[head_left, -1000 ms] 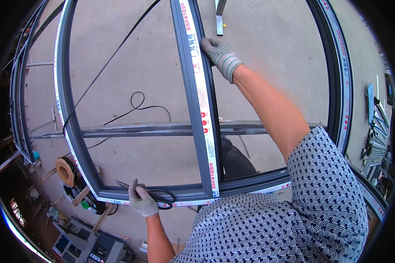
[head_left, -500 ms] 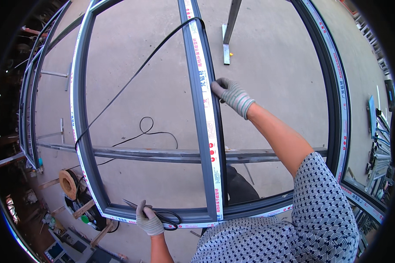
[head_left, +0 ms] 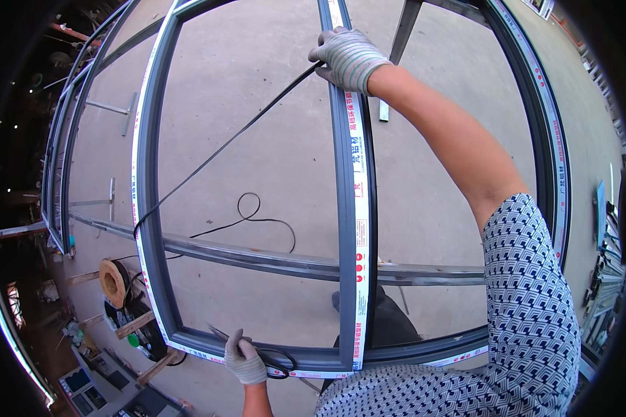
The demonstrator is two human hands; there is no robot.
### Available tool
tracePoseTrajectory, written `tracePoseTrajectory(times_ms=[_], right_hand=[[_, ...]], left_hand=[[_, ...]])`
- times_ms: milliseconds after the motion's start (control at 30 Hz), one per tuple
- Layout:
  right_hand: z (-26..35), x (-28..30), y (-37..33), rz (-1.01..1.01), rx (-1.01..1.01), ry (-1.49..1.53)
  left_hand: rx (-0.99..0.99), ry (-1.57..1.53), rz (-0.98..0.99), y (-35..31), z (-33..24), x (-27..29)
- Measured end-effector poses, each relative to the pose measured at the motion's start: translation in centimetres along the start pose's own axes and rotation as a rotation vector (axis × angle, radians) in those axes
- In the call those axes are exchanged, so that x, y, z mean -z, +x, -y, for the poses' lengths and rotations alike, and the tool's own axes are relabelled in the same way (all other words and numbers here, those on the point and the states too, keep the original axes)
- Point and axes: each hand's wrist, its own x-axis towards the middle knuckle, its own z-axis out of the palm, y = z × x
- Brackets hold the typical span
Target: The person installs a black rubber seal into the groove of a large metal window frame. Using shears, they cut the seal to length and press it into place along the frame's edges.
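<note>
A large grey aluminium window frame with a white printed film lies before me, divided by a middle bar. My right hand, in a striped grey work glove, is closed on a black rubber sealing strip at the bar's far end. From its fingers the strip slants down left across the opening to the frame's left side. At the near edge my gloved left hand grips black-handled scissors, their blades pointing up and left.
Under the frame runs a metal support rail. A loop of strip rests on the floor below. To the left stand a spool, wooden bars and another frame. Metal profiles are piled at the right.
My right hand has moved farther along the middle bar and taken hold of the strip at the bend. My left hand keeps the scissors near the front edge. The view has shifted slightly.
</note>
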Motion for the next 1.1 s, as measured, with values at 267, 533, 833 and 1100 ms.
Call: tracePoseTrajectory(times_ms=[267,533,833,1100], right_hand=[[1.5,0.7,2.1,0.303,0.218,-0.103],[-3.5,-1.3,3.6,-0.151,0.117,-0.195],[-10.2,-4.1,8.1,-0.237,0.086,-0.043],[-12.5,-8.6,9.3,-0.430,0.094,0.008]], left_hand=[[0.002,0.028,0.013,0.2,-0.6,-0.2],[-0.027,0.046,-0.009,0.2,0.1,-0.3],[0.044,0.048,0.005,0.2,-0.7,-0.4],[0.093,0.081,-0.009,-0.1,-1.7,-0.5]])
